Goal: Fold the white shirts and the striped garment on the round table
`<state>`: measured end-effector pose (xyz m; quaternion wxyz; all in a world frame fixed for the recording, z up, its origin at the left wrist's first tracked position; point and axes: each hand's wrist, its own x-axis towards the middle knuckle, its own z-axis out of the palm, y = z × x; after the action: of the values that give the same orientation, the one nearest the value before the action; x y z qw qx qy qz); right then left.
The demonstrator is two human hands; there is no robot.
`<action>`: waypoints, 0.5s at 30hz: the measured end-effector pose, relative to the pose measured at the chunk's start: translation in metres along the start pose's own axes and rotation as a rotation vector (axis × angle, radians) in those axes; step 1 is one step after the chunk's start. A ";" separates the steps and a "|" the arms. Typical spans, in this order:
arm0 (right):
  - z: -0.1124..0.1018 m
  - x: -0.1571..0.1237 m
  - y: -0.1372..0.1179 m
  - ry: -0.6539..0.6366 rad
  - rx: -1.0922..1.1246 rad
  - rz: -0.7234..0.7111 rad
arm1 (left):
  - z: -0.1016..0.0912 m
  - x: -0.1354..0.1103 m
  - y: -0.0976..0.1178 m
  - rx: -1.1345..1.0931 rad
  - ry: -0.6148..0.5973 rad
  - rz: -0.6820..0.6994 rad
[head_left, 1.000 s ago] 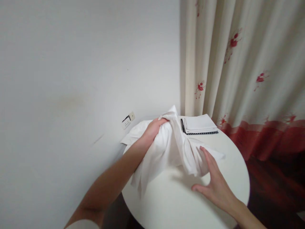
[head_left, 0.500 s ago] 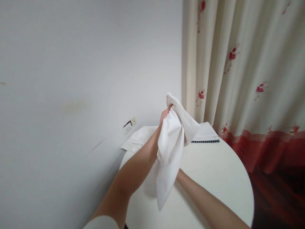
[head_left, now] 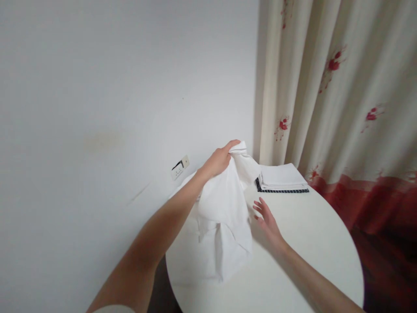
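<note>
The cloth (head_left: 224, 195) hangs in loose folds over the counter (head_left: 306, 230), its top bunched in the closed fingers of the left hand (head_left: 219, 162), while the right hand (head_left: 267, 221) is just beside its edge, fingers loosely spread and holding nothing. It looks light, soft and limp, unlikely to break but apt to slump and crease, so corners or the folded upper edge should give the surest hold.

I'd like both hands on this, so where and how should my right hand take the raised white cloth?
Likely best pinched at its upper flap, right hand coming from the right: the left hand holds the white cloth by its top, and the flap juts rightward, uncovered.
</note>
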<state>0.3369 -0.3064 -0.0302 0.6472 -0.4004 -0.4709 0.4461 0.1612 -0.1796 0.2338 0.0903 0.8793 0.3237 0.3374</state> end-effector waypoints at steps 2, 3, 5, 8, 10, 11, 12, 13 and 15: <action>0.003 -0.004 0.006 -0.063 -0.138 -0.093 | 0.009 0.004 0.005 -0.041 0.005 0.043; 0.010 -0.004 0.010 -0.055 -0.202 -0.109 | 0.015 0.006 0.011 -0.065 0.016 0.048; 0.031 0.004 0.019 0.023 -0.273 -0.112 | 0.025 0.010 0.027 -0.119 0.043 0.028; 0.056 0.027 0.024 0.159 -0.212 -0.105 | 0.023 0.010 0.049 -0.184 0.110 0.000; 0.058 0.045 0.018 0.227 -0.139 -0.099 | 0.007 0.000 0.050 -0.174 0.206 -0.001; 0.055 0.054 0.013 0.262 -0.114 -0.099 | -0.004 -0.008 0.044 -0.145 0.282 -0.017; 0.049 0.063 0.005 0.292 -0.098 -0.102 | -0.016 -0.020 0.034 -0.100 0.360 -0.050; 0.043 0.071 -0.004 0.325 -0.089 -0.109 | -0.026 -0.036 0.020 -0.045 0.442 -0.111; 0.030 0.086 -0.026 0.379 -0.047 -0.133 | -0.040 -0.076 -0.014 0.100 0.539 -0.310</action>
<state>0.3264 -0.2284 0.0228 0.7427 -0.4602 -0.3763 0.3081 0.0849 -0.2192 0.2179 0.0083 0.7017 0.4826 0.5240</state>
